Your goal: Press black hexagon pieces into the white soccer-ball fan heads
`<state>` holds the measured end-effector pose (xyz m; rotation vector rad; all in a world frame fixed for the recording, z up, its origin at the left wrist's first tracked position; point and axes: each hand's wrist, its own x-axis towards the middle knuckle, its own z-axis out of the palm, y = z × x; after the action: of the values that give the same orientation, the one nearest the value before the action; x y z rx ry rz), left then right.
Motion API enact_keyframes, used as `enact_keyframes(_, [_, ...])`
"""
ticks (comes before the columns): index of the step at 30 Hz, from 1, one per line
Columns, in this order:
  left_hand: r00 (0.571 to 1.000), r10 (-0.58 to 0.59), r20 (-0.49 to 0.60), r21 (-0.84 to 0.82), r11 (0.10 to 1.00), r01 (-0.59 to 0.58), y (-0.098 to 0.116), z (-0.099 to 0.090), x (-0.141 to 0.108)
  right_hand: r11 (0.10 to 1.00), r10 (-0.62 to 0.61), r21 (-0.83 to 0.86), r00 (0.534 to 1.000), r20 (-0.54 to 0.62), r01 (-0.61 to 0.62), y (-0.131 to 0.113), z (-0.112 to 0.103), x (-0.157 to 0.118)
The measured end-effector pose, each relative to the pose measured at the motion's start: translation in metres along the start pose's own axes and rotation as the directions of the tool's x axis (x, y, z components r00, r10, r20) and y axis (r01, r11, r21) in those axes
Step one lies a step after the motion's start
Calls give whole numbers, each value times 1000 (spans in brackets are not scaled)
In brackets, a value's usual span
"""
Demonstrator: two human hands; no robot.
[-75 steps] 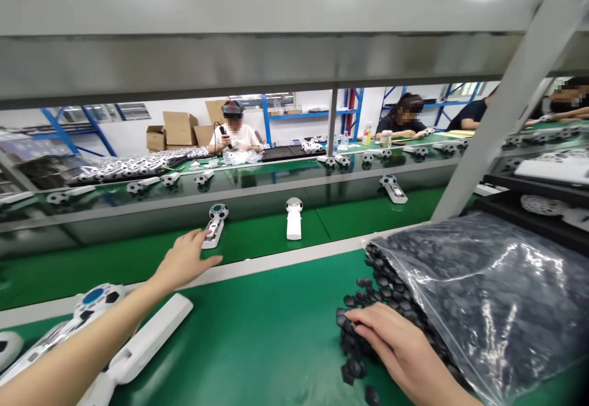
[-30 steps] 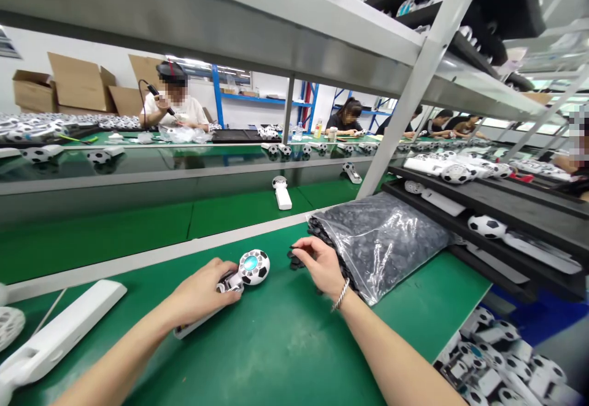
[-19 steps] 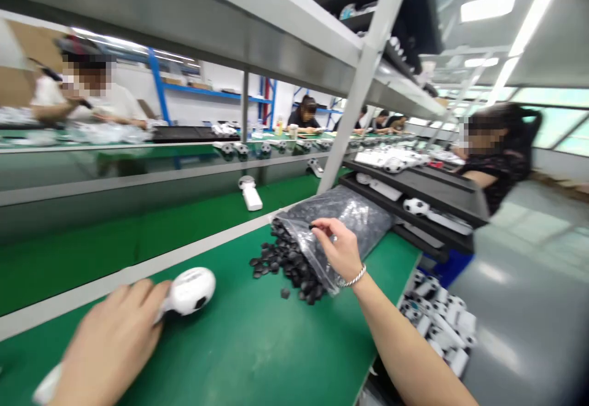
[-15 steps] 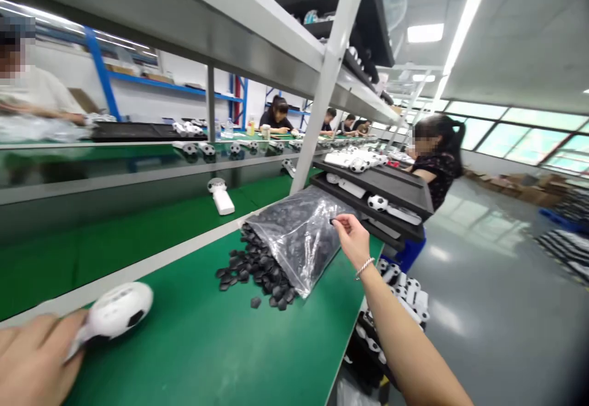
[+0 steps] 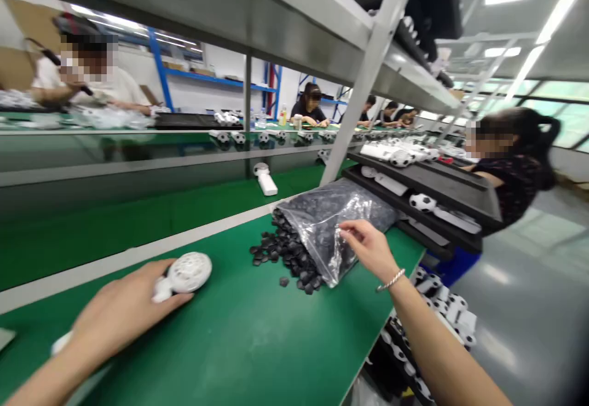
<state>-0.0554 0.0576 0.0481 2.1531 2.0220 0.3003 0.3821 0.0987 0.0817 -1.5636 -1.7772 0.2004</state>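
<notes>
My left hand [image 5: 124, 308] is closed around a white handheld fan [image 5: 191, 272] with a round head, its slotted grille turned up. The palm covers most of its handle. My right hand [image 5: 365, 243], a bracelet at the wrist, hovers over a clear plastic bag [image 5: 317, 206] with thumb and forefinger pinched together. Whatever sits between those fingertips is too small or hidden to make out. Black pentagon pieces [image 5: 294, 249] spill from the bag's mouth onto the green worktop [image 5: 257, 344]. One loose black piece [image 5: 284, 281] lies a little apart.
Another fan [image 5: 265, 180] lies on the green conveyor beyond the worktop. Black trays [image 5: 464, 194] of football-patterned fans are stacked at right, below a slanted white post [image 5: 368, 81]. More fans [image 5: 444, 308] sit lower down beside the table edge. Co-workers sit across and at right.
My view has swung left. The fan in my left hand has turned from its football-patterned side to its grille. A black piece showed in my right fingertips earlier; now it is not visible.
</notes>
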Motion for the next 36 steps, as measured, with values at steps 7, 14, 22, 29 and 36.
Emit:
enact_keyframes(7, [997,9,74,123,992,-18,55,-3,-7,927,-352,25,843,407,375,-110,98,9])
enact_keyframes(14, [998,32,57,31,999,-34,52,-3,-12,938,-224,-137,858,462,318,-110,144,17])
enact_keyframes(22, [995,75,67,-173,983,-62,55,-5,-2,968,-210,-14,837,505,251,-95,150,19])
enact_keyframes(29, [997,70,44,-164,985,-62,57,-2,-5,958,-280,193,819,501,210,-102,139,15])
enact_keyframes(36, [996,91,25,-168,982,-86,57,-2,-6,857,-478,414,776,412,308,-130,123,-3])
